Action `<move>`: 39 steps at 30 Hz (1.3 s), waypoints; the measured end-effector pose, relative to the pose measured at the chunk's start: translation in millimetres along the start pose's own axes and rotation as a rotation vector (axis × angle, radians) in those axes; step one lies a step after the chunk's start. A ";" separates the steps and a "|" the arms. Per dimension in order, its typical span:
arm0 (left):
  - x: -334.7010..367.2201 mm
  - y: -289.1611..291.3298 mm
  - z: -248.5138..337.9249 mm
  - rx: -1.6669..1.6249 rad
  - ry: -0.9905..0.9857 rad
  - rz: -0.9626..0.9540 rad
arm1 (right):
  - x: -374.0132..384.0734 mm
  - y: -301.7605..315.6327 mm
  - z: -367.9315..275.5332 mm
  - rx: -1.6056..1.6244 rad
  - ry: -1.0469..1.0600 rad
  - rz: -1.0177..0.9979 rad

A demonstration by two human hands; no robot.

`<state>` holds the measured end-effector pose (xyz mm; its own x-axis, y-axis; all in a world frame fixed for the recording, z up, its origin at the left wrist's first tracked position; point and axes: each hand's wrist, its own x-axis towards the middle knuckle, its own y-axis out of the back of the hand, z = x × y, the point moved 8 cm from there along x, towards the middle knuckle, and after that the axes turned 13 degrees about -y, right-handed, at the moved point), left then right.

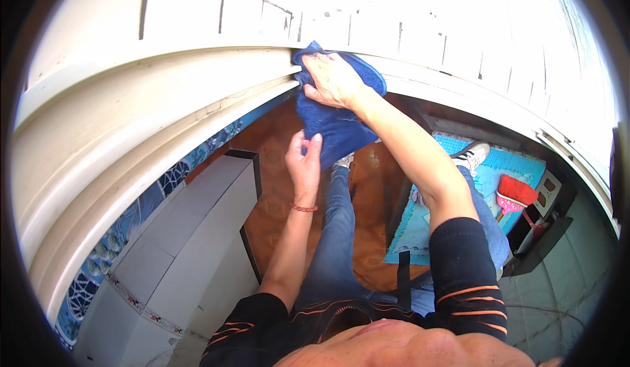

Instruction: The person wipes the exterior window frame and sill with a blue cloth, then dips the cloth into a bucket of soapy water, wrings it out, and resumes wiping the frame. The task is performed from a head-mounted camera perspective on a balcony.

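Observation:
A blue cloth (341, 130) drapes over the cream window frame (197, 71) near its corner and hangs down inside. My right hand (333, 81) presses the upper part of the cloth onto the frame, its fingers bent over the fabric. Lower down, my left hand (304, 163) is at the cloth's hanging left edge. Its thumb and curled fingers close on the fabric there; the fingertips are partly hidden. A reddish bead bracelet (303, 207) circles the left wrist.
Grey tiled steps or a ledge (190, 216) stand at the left, beside blue patterned tiles (144, 213). Under my right foot lies a turquoise mat (410, 236). A red brush-like item (515, 191) and a dark open box (538, 242) are at the right. The floor (275, 196) is brown tile.

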<state>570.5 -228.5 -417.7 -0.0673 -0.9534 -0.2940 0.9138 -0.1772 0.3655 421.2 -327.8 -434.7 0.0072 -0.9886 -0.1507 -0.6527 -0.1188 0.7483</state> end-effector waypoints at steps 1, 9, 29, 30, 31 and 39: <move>4.9 6.5 2.2 0.016 -0.017 -0.012 | 0.2 2.4 -4.7 -0.020 0.036 0.050; -0.5 -30.0 13.4 0.030 -0.020 -0.121 | -25.9 16.1 22.7 -0.168 -0.021 0.154; 40.2 -171.9 131.0 0.719 -0.907 -0.337 | -222.6 146.5 218.3 -0.620 -1.034 0.532; 49.5 -164.5 123.7 0.729 -0.881 -0.289 | -214.9 140.5 217.0 -0.569 -1.086 0.447; 55.3 -154.8 119.0 0.767 -0.879 -0.231 | -202.1 135.9 204.8 -0.589 -1.074 0.390; 74.0 -125.8 106.0 1.095 -0.870 0.098 | -147.5 113.3 157.6 -0.530 -0.811 0.304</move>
<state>408.1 -302.6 -391.9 -0.6143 -0.7451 0.2596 0.1841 0.1846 0.9654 226.8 -180.8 -429.6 -0.7483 -0.6458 -0.1517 -0.1198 -0.0933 0.9884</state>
